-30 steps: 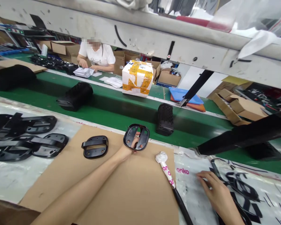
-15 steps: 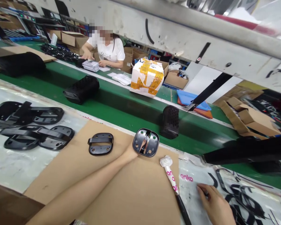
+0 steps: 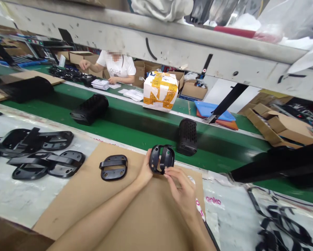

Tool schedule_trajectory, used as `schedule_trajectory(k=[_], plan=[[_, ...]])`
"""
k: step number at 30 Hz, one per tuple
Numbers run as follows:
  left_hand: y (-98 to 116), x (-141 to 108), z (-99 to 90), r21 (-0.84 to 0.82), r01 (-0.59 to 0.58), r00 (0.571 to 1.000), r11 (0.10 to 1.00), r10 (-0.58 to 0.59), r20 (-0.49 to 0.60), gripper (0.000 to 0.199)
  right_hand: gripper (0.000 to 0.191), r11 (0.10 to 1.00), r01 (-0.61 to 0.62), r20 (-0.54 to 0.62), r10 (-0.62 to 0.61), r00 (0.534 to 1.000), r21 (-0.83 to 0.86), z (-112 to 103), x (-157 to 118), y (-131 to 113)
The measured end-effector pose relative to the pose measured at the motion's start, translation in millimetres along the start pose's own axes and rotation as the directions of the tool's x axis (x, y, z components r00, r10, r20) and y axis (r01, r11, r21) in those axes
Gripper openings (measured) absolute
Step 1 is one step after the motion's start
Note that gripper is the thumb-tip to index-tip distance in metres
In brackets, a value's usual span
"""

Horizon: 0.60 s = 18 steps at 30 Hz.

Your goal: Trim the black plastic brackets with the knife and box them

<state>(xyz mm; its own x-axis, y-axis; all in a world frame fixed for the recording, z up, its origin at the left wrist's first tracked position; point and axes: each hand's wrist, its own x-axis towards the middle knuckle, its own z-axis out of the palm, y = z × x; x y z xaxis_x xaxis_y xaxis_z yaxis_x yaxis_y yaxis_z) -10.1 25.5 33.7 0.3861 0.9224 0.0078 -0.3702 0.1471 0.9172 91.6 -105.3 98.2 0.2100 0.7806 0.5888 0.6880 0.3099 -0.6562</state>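
My left hand [image 3: 146,171] grips a rounded black plastic plate [image 3: 153,161] with holes by its left and lower edge, held up above the cardboard sheet. A curved black strap handle [image 3: 162,158] spans the plate, and my right hand [image 3: 184,186] pinches its lower end at the plate's near edge. To the left, a similar plate with a strap handle [image 3: 114,167] lies on the cardboard. Behind my right hand and forearm, a hammer-like tool [image 3: 200,209] with a white wrapped head and black handle is mostly hidden.
Cardboard [image 3: 75,202] covers the bench middle. Several strapped plates [image 3: 64,163] lie left; loose black strips [image 3: 284,223] lie right. Beyond runs a green conveyor [image 3: 135,134] carrying black perforated housings [image 3: 187,136]. A co-worker [image 3: 117,69] sits across it near a taped box [image 3: 160,91].
My right hand has moved left from the loose strips to the plate, bringing a black strap handle. My left hand has turned the plate. The co-worker's one hand has lifted off the papers.
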Motion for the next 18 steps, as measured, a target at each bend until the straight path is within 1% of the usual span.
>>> schedule_trajectory(k=[2, 4, 6, 9, 12, 14, 16, 18], plan=[[4.7, -3.1, 1.1, -0.029, -0.017, 0.999, 0.999, 0.016, -0.027, 0.047, 0.015, 1.0, 0.01, 0.065, -0.012, 0.998, 0.026, 9.9, -6.9, 7.2], [7.6, -6.4, 2.6, -0.05, 0.012, 1.0, 0.999, -0.011, 0.018, 0.043, 0.017, 1.0, -0.009, 0.101, 0.006, 0.995, 0.029, 11.0, -13.9, 13.2], [8.6, -8.4, 2.9, -0.052, 0.055, 0.996, 0.997, -0.051, 0.075, 0.041, 0.018, 1.0, -0.018, 0.104, 0.016, 0.994, 0.018, 8.3, -18.4, 16.2], [8.5, -7.8, 0.5, -0.061, 0.105, 0.99, 0.993, -0.098, 0.098, 0.043, 0.017, 0.998, -0.055, 0.125, 0.051, 0.991, 0.025, 5.5, -19.8, 15.9], [9.1, -4.5, -2.3, -0.086, 0.172, 0.98, 0.981, -0.162, 0.114, 0.043, 0.014, 0.987, -0.146, 0.226, 0.128, 0.966, 0.066, 5.8, -18.2, 13.1], [10.5, -2.6, -2.8, -0.112, 0.22, 0.969, 0.969, -0.204, 0.14, 0.04, 0.013, 0.982, -0.173, 0.289, 0.146, 0.946, 0.069, 6.2, -17.3, 11.9], [12.9, -1.6, -2.1, -0.134, 0.241, 0.966, 0.961, -0.224, 0.13, 0.036, 0.013, 0.984, -0.166, 0.298, 0.138, 0.945, 0.071, 5.8, -17.0, 12.5], [16.3, -1.6, -0.4, -0.14, 0.239, 0.97, 0.961, -0.229, 0.086, 0.036, 0.013, 0.985, -0.152, 0.283, 0.122, 0.951, 0.087, 4.9, -17.0, 15.0]])
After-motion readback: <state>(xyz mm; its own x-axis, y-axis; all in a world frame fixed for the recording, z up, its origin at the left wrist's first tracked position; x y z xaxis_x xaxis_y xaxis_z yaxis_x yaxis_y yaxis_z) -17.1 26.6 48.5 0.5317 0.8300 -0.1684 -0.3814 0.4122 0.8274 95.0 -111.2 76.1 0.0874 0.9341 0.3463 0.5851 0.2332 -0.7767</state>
